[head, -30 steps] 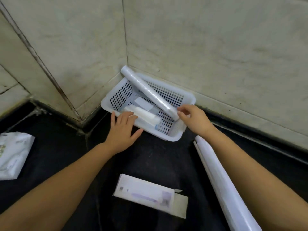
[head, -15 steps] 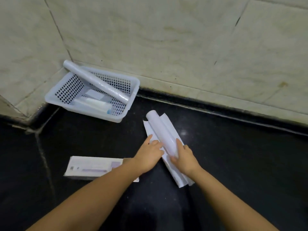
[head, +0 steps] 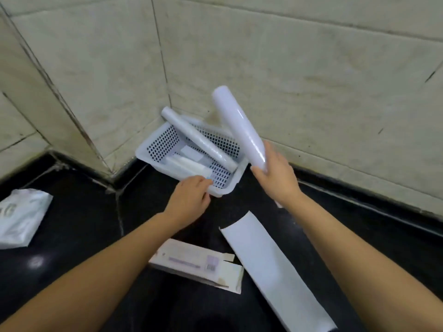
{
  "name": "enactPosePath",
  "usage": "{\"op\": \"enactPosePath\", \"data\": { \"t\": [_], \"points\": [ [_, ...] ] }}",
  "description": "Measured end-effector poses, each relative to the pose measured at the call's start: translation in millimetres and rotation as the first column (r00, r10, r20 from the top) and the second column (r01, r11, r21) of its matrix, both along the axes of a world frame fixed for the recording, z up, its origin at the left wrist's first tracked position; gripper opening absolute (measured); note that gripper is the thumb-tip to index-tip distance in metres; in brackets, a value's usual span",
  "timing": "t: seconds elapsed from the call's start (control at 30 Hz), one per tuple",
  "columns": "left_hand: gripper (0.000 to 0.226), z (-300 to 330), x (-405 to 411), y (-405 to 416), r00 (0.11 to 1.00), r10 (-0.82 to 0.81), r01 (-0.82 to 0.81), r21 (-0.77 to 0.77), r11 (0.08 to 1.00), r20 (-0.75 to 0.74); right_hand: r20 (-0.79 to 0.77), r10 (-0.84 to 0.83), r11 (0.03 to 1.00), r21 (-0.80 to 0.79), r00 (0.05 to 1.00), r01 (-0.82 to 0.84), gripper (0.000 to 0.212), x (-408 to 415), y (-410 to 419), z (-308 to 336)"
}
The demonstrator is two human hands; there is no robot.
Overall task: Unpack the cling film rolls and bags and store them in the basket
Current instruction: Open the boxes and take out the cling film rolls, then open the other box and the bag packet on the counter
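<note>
A white perforated basket (head: 157, 149) stands in the corner where two tiled walls meet. A long cling film roll (head: 199, 140) leans across it, its far end above the rim, and a shorter white roll (head: 187, 165) lies inside. My right hand (head: 275, 174) grips the lower end of a glossy white roll (head: 237, 125), tilted up and left above the basket's right end. My left hand (head: 189, 198) rests on the basket's near rim, fingers curled over it.
A flat white paper sleeve (head: 271, 267) lies on the black floor under my right forearm. A flattened cardboard box (head: 199, 263) lies near it. A white plastic bag (head: 20, 219) sits at the far left. Tiled walls close in behind the basket.
My right hand has lifted the white roll out of its paper sleeve and carried it up over the basket. My left hand went from the sleeve to the basket's rim.
</note>
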State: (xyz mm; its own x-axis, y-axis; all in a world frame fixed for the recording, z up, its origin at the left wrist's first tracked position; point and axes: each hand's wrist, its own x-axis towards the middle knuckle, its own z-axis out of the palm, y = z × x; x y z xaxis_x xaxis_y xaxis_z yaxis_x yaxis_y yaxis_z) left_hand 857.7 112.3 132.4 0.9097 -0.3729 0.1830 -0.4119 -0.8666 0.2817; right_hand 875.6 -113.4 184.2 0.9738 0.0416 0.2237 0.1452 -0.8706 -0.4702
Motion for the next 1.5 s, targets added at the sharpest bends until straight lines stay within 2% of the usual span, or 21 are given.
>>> {"op": "enactPosePath", "data": {
  "t": [0.07, 0.13, 0.2, 0.3, 0.4, 0.5, 0.67, 0.8, 0.93, 1.0, 1.1, 1.27, 1.5],
  "points": [
    [0.039, -5.0, 29.5, 28.0, 0.991, 0.133, -0.132, 0.028, 0.991, -0.027, 0.072, 0.066, 0.998, -0.012, 0.995, -0.066, 0.065, 35.2, 42.1, 6.3],
    [0.039, -16.6, 52.2, 49.3, 0.981, 0.174, -0.165, 0.1, 0.981, -0.089, 0.056, 0.107, 0.994, 0.019, 0.993, -0.109, 0.068, 70.3, 82.2, 3.1],
    [0.041, -29.2, 64.6, 63.7, 0.985, 0.148, -0.136, 0.125, 0.983, -0.091, -0.016, 0.125, 0.992, 0.027, 0.992, -0.125, 0.069, 101.3, 113.0, -10.4],
    [0.053, -40.2, 68.4, 72.0, 0.995, 0.095, -0.092, 0.104, 0.99, -0.016, -0.156, 0.11, 0.992, -0.043, 0.982, -0.118, 0.067, 127.0, 136.3, -46.2],
    [0.048, -48.0, 70.1, 72.9, 0.996, 0.075, -0.076, 0.032, 0.997, 0.037, -0.15, 0.082, 0.991, -0.094, 0.985, -0.097, 0.062, 129.1, 140.2, -82.4],
    [0.043, -54.4, 71.8, 72.7, 0.995, 0.07, -0.072, 0.018, 0.997, 0.07, -0.145, 0.026, 0.999, -0.036, 0.989, -0.032, 0.064, 132.7, 140.9, -99.0],
    [0.041, -58.3, 73.1, 73.1, 0.993, 0.064, -0.065, 0.014, 0.998, 0.104, -0.353, -0.005, 0.99, -0.133, 0.936, -0.046, 0.076, 144.2, 134.7, -92.2],
    [0.047, -52.8, 73.2, 75.5, 0.998, 0.06, -0.062, 0.044, 0.997, 0.031, -0.363, -0.044, 0.997, -0.081, 0.931, 0.015, 0.074, 128.1, 114.8, -65.6],
    [0.038, -38.5, 71.2, 56.5, 0.995, 0.09, -0.088, 0.055, 0.995, -0.031, -0.273, -0.081, 0.997, -0.012, 0.959, 0.08, 0.067, 82.0, 64.7, -27.8],
    [0.039, -24.1, 63.9, 24.0, 1.0, 0.001, -0.001, 0.03, 1.0, -0.017, -0.264, -0.151, 0.986, 0.022, 0.953, 0.163, 0.064, 47.0, 25.7, -12.6],
    [0.036, 1.9, 43.0, -51.0, 0.977, -0.213, 0.213, -0.022, 0.977, 0.001, -0.278, -0.264, 0.959, 0.022, 0.924, 0.281, 0.06, -18.4, -44.9, -0.2],
    [0.037, 26.6, -27.1, -193.1, 0.853, -0.521, 0.521, -0.078, 0.85, 0.021, -0.338, -0.489, 0.849, 0.028, 0.804, 0.528, 0.055, -150.1, -167.3, 2.9],
    [0.037, 19.9, -170.1, -377.8, 0.672, -0.738, 0.737, -0.03, 0.675, -0.063, -0.357, -0.703, 0.676, -0.066, 0.616, 0.734, 0.05, -345.6, -320.0, -11.9]
  ]
}}
